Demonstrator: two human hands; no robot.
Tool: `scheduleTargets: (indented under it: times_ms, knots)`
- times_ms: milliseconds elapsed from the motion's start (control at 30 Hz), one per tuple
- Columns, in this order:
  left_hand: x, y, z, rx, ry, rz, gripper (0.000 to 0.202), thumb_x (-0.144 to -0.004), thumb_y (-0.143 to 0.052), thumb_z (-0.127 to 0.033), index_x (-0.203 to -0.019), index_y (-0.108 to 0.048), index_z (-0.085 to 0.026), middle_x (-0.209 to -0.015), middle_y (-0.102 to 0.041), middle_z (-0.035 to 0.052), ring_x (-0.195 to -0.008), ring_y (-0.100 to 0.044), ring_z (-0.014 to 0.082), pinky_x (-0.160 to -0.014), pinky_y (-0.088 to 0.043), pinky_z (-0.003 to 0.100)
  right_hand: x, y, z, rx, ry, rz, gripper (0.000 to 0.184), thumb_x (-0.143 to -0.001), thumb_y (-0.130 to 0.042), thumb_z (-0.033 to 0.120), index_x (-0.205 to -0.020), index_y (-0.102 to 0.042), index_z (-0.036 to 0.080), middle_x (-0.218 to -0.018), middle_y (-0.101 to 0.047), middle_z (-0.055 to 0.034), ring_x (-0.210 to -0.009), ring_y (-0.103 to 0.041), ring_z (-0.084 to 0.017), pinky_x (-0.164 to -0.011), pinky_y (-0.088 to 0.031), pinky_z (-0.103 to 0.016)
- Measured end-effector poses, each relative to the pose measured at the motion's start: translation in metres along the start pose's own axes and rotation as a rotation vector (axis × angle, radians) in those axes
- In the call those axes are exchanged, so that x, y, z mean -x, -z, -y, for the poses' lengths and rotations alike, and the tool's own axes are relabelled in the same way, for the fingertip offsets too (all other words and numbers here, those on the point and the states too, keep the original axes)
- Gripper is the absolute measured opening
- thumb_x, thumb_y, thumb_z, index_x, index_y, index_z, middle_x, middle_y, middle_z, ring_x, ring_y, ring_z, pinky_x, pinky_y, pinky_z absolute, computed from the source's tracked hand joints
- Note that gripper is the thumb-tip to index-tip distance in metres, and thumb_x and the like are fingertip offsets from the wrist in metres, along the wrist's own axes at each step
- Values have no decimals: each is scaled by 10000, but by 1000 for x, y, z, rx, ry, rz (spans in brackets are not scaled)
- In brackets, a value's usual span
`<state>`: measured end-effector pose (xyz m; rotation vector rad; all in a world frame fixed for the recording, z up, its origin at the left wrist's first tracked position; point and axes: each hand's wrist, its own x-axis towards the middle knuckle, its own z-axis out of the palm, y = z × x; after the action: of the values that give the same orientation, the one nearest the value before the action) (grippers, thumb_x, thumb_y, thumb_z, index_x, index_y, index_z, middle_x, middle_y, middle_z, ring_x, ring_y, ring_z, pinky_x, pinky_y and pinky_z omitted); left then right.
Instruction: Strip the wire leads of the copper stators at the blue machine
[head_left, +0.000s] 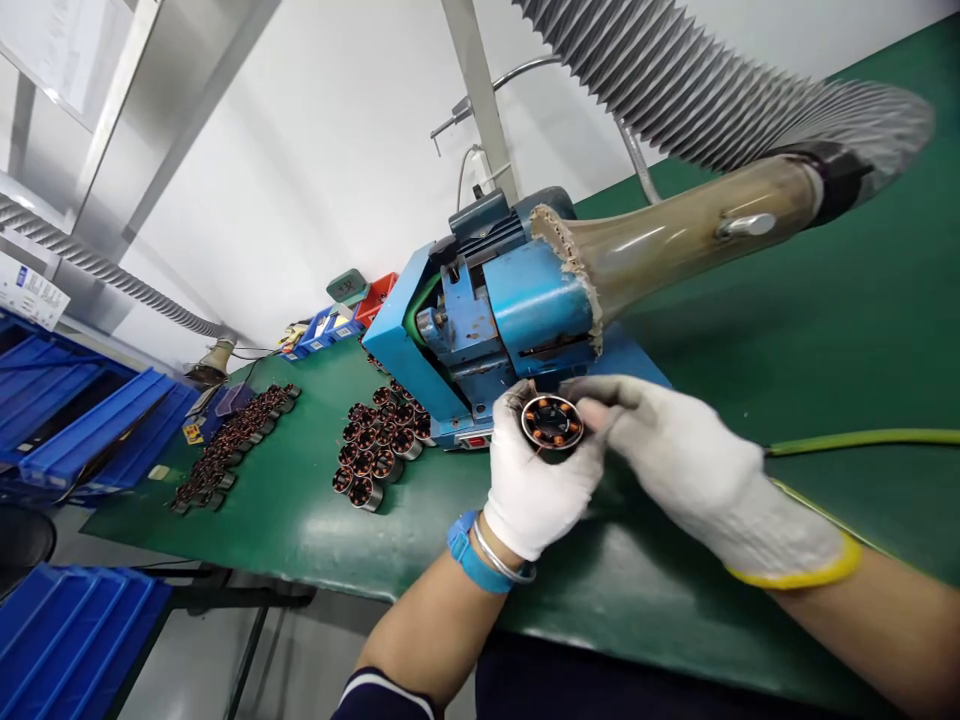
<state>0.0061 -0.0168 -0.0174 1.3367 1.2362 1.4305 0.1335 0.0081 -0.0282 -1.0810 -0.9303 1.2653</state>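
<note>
My left hand (536,490), in a white glove, is closed around a motor stator (553,422), a metal ring with copper windings inside. Its open face is turned up toward me. At the stator's right edge is my right hand (660,450), also gloved, with thumb and fingers pinched together. Whether a thin wire lies in that pinch is too small and blurred to make out. Just beyond both hands stands a blue belt-driven machine (536,300).
Several stators (382,440) stand grouped left of the machine; a long row of stators (236,445) lies farther left. A tan duct (690,235) joins a grey corrugated hose (697,80). Blue bins (97,425) are at far left. A yellow-green hose (862,438) crosses the green table (825,340).
</note>
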Motion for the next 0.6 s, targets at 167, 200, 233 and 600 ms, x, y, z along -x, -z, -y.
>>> scheduleTargets:
  times_ms: [167, 200, 233, 600]
  knots:
    - [-11, -2, -3, 23, 56, 42, 514, -684, -920, -247, -1107, -634, -190, -1136, -796, 112, -1050, -785, 250, -978, -633, 390, 0, -14, -4, 26, 100, 49, 367, -688, -839, 448, -975, -730, 247, -978, -806, -73, -957, -772, -297, -902, -663, -428]
    - [-14, -3, -5, 6, 72, 14, 499, -684, -916, -229, -1101, -644, -189, -1129, -803, 113, -1039, -792, 253, -965, -639, 387, -2, -15, -2, 9, 110, 41, 325, -713, -820, 439, -960, -731, 248, -962, -807, -72, -950, -775, -296, -892, -667, -421]
    - [-17, -5, -7, -12, 83, -13, 482, -686, -910, -212, -1094, -653, -187, -1123, -810, 115, -1028, -798, 256, -951, -644, 382, -4, -17, 1, -5, 119, 32, 285, -734, -800, 427, -946, -732, 249, -944, -806, -70, -947, -776, -296, -887, -669, -414]
    - [-34, -12, -26, -143, 95, -69, 406, -643, -903, -111, -966, -665, -170, -1042, -825, 143, -966, -811, 295, -833, -650, 370, -6, -24, 27, -49, 0, -21, 91, -809, -686, 309, -853, -733, 246, -771, -767, -59, -892, -780, -284, -896, -664, -369]
